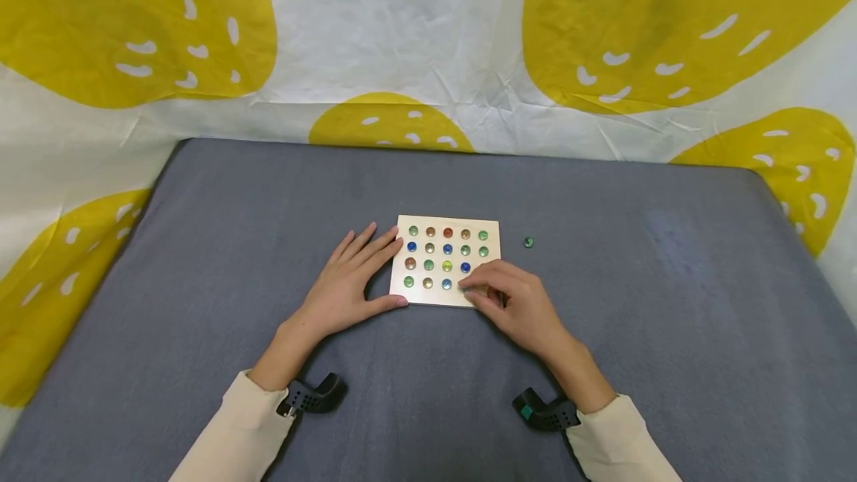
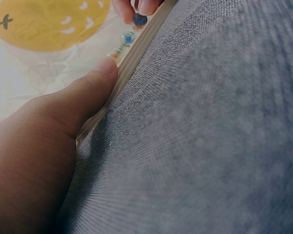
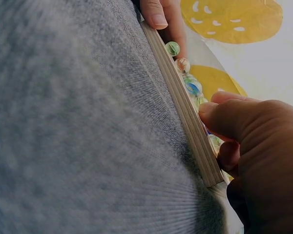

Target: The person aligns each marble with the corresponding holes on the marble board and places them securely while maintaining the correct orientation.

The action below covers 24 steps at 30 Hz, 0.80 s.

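A pale wooden board (image 1: 438, 297) carries rows of glass marbles in green, amber, blue and red. My left hand (image 1: 344, 285) lies with fingers spread, fingertips and thumb touching the board's left side. In the left wrist view its thumb (image 2: 88, 92) presses on the edge. Over the board's front right part, my right hand (image 1: 518, 300) pinches a dark blue marble (image 2: 139, 19) between thumb and fingertips, at the front row. Just left of those fingertips sits a light blue marble (image 1: 446, 284). The right hand covers the board's front right corner.
One loose green marble (image 1: 529, 242) lies on the grey cloth (image 1: 602, 244), right of the board. Behind the covered table hangs a white curtain (image 1: 402, 21) with yellow shapes. A black wrist camera mount (image 1: 545, 411) sits on each forearm.
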Each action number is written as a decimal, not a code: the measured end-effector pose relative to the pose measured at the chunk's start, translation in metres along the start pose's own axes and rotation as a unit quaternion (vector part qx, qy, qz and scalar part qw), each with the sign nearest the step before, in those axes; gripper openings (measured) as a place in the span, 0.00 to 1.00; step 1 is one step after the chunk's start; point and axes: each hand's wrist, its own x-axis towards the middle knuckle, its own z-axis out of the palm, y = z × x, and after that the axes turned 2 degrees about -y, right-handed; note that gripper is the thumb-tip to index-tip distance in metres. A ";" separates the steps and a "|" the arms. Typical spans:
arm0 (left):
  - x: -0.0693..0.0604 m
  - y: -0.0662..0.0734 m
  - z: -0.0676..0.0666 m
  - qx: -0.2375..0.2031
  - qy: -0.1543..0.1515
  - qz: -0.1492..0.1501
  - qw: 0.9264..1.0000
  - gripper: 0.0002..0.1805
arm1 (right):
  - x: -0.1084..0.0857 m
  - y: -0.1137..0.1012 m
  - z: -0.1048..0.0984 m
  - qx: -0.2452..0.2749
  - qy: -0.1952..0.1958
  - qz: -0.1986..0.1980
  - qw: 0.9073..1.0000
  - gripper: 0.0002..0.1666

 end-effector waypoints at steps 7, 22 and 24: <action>0.002 0.000 -0.002 0.001 0.002 0.005 1.000 0.47 | 0.001 0.000 0.000 0.000 0.007 -0.002 1.000 0.12; 0.001 -0.001 -0.001 0.003 -0.001 0.001 1.000 0.47 | 0.001 0.001 0.002 0.002 0.012 -0.005 1.000 0.12; 0.000 -0.001 0.000 0.004 -0.001 0.001 1.000 0.47 | 0.001 0.001 0.003 0.004 0.015 -0.010 1.000 0.13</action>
